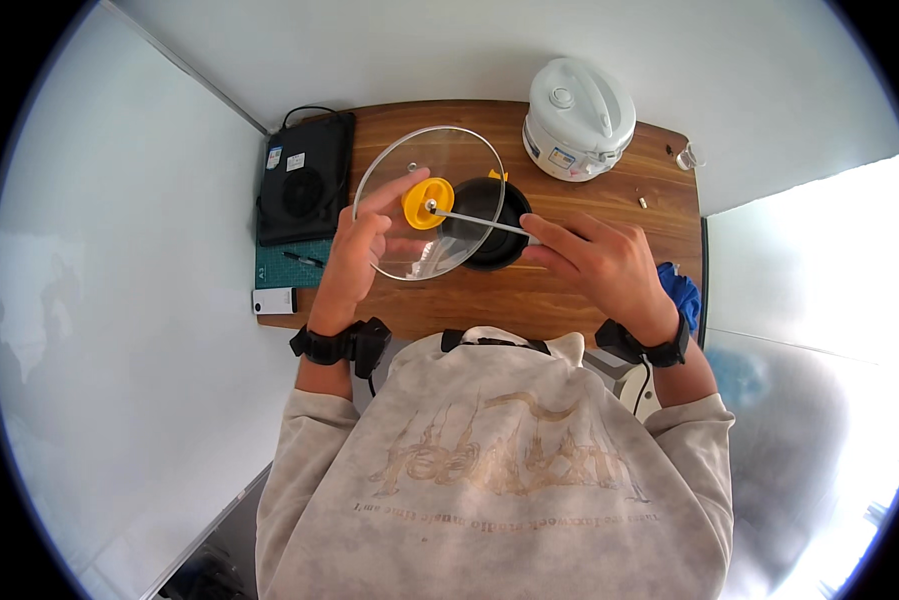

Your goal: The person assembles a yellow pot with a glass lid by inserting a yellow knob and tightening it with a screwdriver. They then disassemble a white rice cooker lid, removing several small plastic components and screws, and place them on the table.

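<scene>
In the pinched fingers of the right hand (604,262), mid-frame: a thin silver metal rod (484,223), reaching to a round yellow plastic knob (415,209). Gripped by the left hand (353,252), pointing finger out: a round clear glass lid (469,162), partly covering a round black pan (516,212). Upper right: a white rounded cooker (581,120).

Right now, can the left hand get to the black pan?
Probably not easily: the left hand is holding the glass lid, which overlaps part of the black pan in this view, with the thin tool crossing there too.
</scene>
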`<state>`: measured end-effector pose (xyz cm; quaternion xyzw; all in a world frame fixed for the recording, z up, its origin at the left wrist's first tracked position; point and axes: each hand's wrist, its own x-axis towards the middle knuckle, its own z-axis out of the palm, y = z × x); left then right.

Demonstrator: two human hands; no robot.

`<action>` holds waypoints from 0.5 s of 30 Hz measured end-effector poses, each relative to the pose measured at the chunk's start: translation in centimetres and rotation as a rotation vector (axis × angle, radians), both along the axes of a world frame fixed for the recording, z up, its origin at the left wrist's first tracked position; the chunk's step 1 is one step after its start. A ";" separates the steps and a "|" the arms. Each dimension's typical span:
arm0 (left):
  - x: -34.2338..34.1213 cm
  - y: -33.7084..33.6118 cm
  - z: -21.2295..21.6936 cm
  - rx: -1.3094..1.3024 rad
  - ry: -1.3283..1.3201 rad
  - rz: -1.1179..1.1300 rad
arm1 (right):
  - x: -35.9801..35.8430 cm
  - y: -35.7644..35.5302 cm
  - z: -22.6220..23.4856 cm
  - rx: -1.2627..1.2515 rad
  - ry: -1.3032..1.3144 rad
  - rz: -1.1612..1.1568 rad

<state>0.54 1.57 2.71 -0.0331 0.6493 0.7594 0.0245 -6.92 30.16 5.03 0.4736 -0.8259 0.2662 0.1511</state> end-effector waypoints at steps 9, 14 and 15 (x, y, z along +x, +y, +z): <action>0.0 0.4 0.2 -0.026 -0.004 0.015 | 0.0 0.1 0.1 0.009 0.016 -0.012; 0.0 0.3 0.2 -0.009 0.000 -0.003 | 0.1 0.2 -0.1 0.008 0.013 -0.021; -0.1 0.3 0.2 -0.012 0.001 -0.006 | 0.1 0.2 0.0 0.009 0.017 -0.023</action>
